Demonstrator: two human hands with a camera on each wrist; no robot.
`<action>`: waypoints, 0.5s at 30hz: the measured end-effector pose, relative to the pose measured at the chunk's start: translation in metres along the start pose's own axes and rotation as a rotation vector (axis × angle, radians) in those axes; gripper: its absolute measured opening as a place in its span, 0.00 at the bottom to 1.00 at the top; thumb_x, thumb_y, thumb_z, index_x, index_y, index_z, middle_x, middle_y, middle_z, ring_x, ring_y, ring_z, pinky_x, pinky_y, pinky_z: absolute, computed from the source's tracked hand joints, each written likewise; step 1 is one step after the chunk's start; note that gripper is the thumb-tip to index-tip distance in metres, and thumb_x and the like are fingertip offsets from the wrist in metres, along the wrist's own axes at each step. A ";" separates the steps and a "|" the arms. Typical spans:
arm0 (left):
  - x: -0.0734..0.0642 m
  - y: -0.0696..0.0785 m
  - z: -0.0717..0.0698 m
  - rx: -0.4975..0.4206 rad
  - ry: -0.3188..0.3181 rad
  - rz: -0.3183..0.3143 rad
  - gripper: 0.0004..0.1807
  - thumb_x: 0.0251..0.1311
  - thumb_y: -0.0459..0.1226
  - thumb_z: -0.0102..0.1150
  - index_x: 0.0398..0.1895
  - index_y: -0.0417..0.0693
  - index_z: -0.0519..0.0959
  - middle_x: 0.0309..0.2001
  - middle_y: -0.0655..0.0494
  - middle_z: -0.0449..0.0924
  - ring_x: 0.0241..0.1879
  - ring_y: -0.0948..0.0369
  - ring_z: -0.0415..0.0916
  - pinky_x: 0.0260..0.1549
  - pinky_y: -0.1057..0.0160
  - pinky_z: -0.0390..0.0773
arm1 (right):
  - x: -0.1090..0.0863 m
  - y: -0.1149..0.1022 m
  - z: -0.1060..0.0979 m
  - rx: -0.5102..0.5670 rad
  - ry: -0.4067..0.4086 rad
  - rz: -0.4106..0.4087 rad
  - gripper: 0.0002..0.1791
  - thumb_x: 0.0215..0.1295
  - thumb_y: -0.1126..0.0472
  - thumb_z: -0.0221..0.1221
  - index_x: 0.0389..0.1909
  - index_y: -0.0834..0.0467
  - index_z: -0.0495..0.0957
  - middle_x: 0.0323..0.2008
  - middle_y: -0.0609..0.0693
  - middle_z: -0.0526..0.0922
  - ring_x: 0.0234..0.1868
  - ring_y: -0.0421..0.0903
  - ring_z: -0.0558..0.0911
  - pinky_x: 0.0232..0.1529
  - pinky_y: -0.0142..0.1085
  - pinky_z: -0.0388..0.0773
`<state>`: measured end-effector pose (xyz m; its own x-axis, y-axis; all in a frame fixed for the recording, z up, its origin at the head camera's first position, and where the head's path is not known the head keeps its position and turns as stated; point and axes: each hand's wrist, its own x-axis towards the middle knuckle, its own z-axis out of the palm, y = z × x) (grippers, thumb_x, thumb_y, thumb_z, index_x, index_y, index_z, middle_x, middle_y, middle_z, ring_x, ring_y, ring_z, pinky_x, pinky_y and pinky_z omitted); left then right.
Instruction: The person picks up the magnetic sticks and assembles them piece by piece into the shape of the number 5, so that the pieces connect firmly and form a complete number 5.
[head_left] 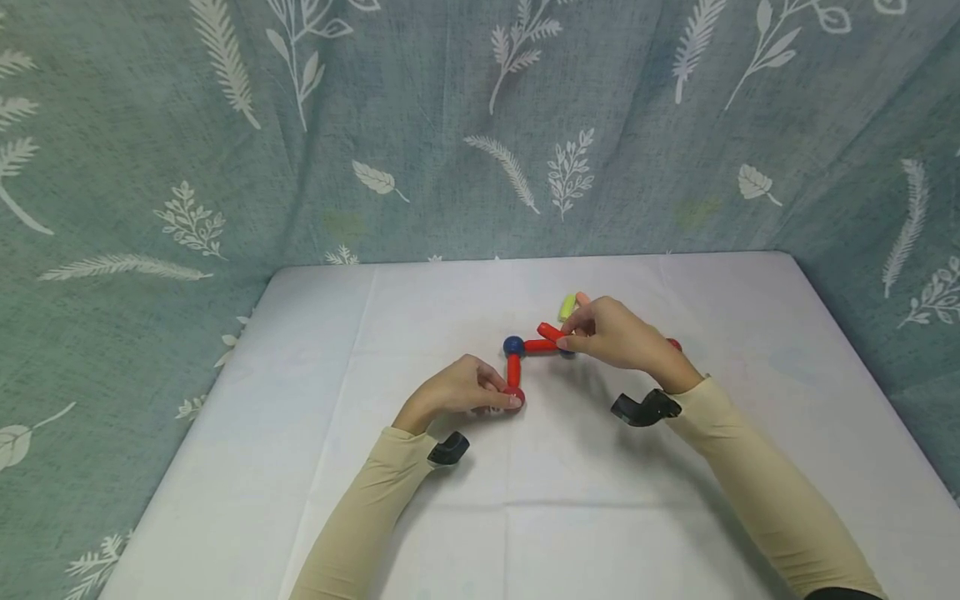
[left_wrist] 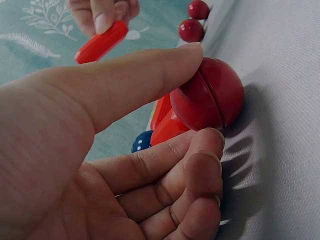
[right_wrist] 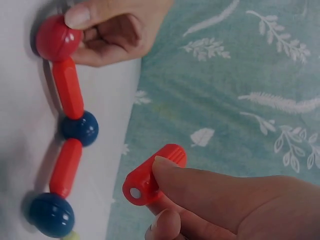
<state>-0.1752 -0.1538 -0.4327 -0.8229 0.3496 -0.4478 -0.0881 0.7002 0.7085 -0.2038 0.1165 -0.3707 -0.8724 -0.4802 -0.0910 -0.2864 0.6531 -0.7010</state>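
Observation:
My left hand [head_left: 461,387] pinches a red ball [left_wrist: 220,92] between thumb and fingertips, low over the table. A red rod [right_wrist: 68,89] runs from that ball to a blue ball [right_wrist: 80,128]. From there a second red rod [right_wrist: 65,167] leads to another blue ball [right_wrist: 52,215], largely hidden behind my right hand in the head view. Between its thumb and fingers, my right hand [head_left: 615,333] pinches a loose red rod [right_wrist: 155,175] above the far end of this chain. A small silvery disc shows in the loose rod's end.
Beyond the right hand lie a yellow-green rod [head_left: 567,307] and a partly covered orange rod [head_left: 582,297]. Two more red balls [left_wrist: 191,31] sit on the white tablecloth [head_left: 420,317]. Leaf-patterned fabric [head_left: 450,125] hangs at the table's back edge.

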 end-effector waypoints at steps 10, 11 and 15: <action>0.000 0.001 0.000 -0.014 -0.003 -0.007 0.17 0.54 0.52 0.77 0.38 0.51 0.89 0.25 0.59 0.80 0.27 0.61 0.74 0.27 0.66 0.69 | -0.012 0.008 0.017 0.033 -0.032 0.022 0.08 0.64 0.61 0.69 0.41 0.61 0.88 0.23 0.47 0.75 0.27 0.44 0.72 0.29 0.33 0.66; 0.000 0.001 0.000 -0.013 -0.003 -0.011 0.17 0.54 0.52 0.77 0.38 0.51 0.89 0.25 0.59 0.80 0.28 0.61 0.74 0.27 0.66 0.69 | -0.013 0.009 0.019 0.032 -0.038 0.026 0.09 0.64 0.61 0.69 0.42 0.61 0.88 0.24 0.48 0.75 0.27 0.44 0.72 0.29 0.32 0.67; -0.001 0.002 0.000 -0.007 -0.001 -0.019 0.17 0.54 0.52 0.77 0.38 0.52 0.89 0.25 0.58 0.80 0.28 0.60 0.74 0.28 0.65 0.69 | -0.016 0.013 0.026 0.026 -0.062 0.036 0.08 0.65 0.63 0.69 0.43 0.61 0.88 0.26 0.50 0.78 0.29 0.45 0.72 0.28 0.32 0.68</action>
<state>-0.1744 -0.1526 -0.4307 -0.8205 0.3371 -0.4616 -0.1076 0.7021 0.7039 -0.1831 0.1172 -0.3965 -0.8556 -0.4925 -0.1596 -0.2442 0.6557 -0.7144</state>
